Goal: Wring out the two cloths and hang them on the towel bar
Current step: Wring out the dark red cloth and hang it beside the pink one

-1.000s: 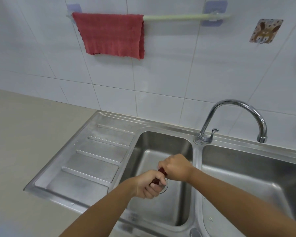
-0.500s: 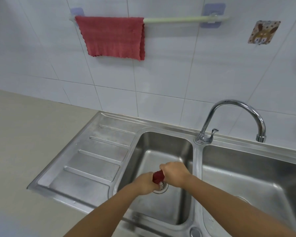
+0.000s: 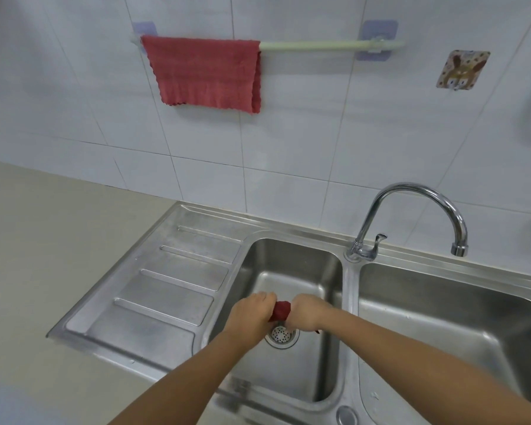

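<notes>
The dark red cloth, twisted into a tight roll (image 3: pixel 281 311), is held just above the round perforated steel drain (image 3: pixel 281 334), so keep counter-twisting there until dripping stops. The left hand (image 3: pixel 249 314) and right hand (image 3: pixel 308 312) each clamp curled fingers round one end. Far above the drain, a matching red cloth (image 3: pixel 206 73) drapes over the pale green towel bar (image 3: pixel 316 45), whose right half is bare.

I count two red cloths: one hanging (image 3: pixel 204 73) up beyond my hands, one twisted (image 3: pixel 281 310) between them. Two sink basins: one (image 3: pixel 288 265) under them, one (image 3: pixel 442 302) to their right. One faucet (image 3: pixel 411 216), one towel bar (image 3: pixel 319 45).
</notes>
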A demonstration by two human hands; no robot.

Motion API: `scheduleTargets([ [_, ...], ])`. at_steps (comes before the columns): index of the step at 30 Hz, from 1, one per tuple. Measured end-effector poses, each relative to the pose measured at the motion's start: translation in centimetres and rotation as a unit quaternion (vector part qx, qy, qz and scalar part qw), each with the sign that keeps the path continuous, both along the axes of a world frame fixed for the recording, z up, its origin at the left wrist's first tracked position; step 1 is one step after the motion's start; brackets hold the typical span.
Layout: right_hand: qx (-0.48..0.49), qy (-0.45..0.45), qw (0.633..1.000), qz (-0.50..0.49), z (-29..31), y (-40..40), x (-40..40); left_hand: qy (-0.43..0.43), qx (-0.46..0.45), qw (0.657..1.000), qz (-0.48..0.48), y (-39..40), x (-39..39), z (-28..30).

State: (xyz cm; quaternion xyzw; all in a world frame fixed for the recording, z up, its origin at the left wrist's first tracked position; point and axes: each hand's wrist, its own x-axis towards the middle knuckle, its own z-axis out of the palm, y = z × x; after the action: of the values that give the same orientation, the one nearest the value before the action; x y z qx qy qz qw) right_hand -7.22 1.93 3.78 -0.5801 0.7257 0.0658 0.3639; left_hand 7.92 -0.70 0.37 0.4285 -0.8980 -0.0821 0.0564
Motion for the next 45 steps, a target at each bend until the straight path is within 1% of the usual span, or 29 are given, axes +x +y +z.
scheduleTargets([
  [1, -0.045, 0.056, 0.997, 0.040, -0.2, 0.1, 0.2, -0.007, 0.022, 1.000, 0.007, -0.2, -0.1, 0.2],
  [3, -0.122, 0.156, 0.973, 0.120, -0.3, 0.2, -0.1, 0.000, 0.102, 0.994, 0.025, -0.2, -0.5, 0.3],
  [5, -0.180, 0.210, 0.940, 0.197, 0.0, 0.0, -1.0, 0.034, 0.215, 0.975, 0.048, -0.2, -1.1, 0.5],
  [6, -0.200, 0.217, 0.928, 0.229, 0.3, -0.2, -1.5, 0.059, 0.270, 0.959, 0.059, -0.2, -1.6, 0.9],
  [8, -0.235, 0.214, 0.906, 0.278, 1.0, -0.6, -2.4, 0.124, 0.384, 0.911, 0.087, -0.1, -2.2, 1.9],
  [11, -0.291, 0.211, 0.879, 0.313, 1.6, -1.2, -3.3, 0.199, 0.533, 0.814, 0.117, -0.2, -2.4, 3.2],
  [13, -0.324, 0.201, 0.869, 0.314, 1.3, -1.4, -3.6, 0.222, 0.609, 0.753, 0.113, -0.3, -2.1, 3.3],
  [15, -0.346, 0.191, 0.867, 0.304, 0.7, -1.5, -3.7, 0.243, 0.664, 0.698, 0.114, -0.3, -2.0, 2.9],
  [16, -0.354, 0.185, 0.869, 0.294, 0.3, -1.4, -3.7, 0.249, 0.680, 0.680, 0.115, -0.1, -2.0, 2.6],
  [17, -0.361, 0.179, 0.871, 0.283, -0.3, -1.3, -3.7, 0.251, 0.691, 0.668, 0.116, 0.1, -2.0, 2.4],
  [19, -0.381, 0.171, 0.869, 0.267, -1.6, -0.8, -3.8, 0.241, 0.703, 0.659, 0.116, 0.6, -2.0, 1.9],
  [22, -0.377, 0.161, 0.877, 0.250, -3.0, -0.1, -3.8, 0.217, 0.697, 0.672, 0.124, 0.9, -2.0, 1.5],
  [25, -0.342, 0.165, 0.893, 0.243, -3.0, 0.3, -3.4, 0.195, 0.675, 0.700, 0.131, 1.0, -1.8, 1.5],
  [27, -0.333, 0.170, 0.896, 0.238, -3.0, 0.5, -3.3, 0.184, 0.654, 0.722, 0.128, 1.2, -1.7, 1.8],
  [30, -0.313, 0.179, 0.905, 0.226, -3.1, 0.8, -3.1, 0.161, 0.601, 0.774, 0.117, 1.4, -1.7, 2.3],
  [32, -0.294, 0.175, 0.916, 0.211, -2.9, 1.0, -3.0, 0.138, 0.542, 0.820, 0.122, 1.8, -1.9, 2.5],
  [34, -0.262, 0.151, 0.936, 0.180, -2.6, 1.1, -3.0, 0.118, 0.458, 0.873, 0.118, 2.1, -2.2, 2.3],
  [36, -0.228, 0.103, 0.958, 0.138, -2.4, 1.4, -3.1, 0.101, 0.381, 0.913, 0.108, 2.6, -2.2, 2.1],
  [37, -0.204, 0.064, 0.970, 0.115, -2.2, 1.6, -3.2, 0.089, 0.347, 0.928, 0.107, 2.8, -2.1, 2.0],
  [39, -0.136, -0.053, 0.987, 0.067, -1.4, 2.0, -3.7, 0.060, 0.288, 0.949, 0.112, 2.9, -1.8, 1.8],
  [40, -0.101, -0.119, 0.987, 0.046, -0.7, 2.3, -4.0, 0.048, 0.265, 0.956, 0.114, 2.8, -1.6, 1.8],
  [42, -0.064, -0.226, 0.972, -0.005, 0.7, 2.8, -4.8, 0.046, 0.240, 0.962, 0.122, 2.4, -1.1, 1.8],
  [45, -0.102, -0.339, 0.928, -0.118, 1.4, 3.5, -5.8, 0.072, 0.248, 0.956, 0.136, 2.1, -0.2, 1.5],
])
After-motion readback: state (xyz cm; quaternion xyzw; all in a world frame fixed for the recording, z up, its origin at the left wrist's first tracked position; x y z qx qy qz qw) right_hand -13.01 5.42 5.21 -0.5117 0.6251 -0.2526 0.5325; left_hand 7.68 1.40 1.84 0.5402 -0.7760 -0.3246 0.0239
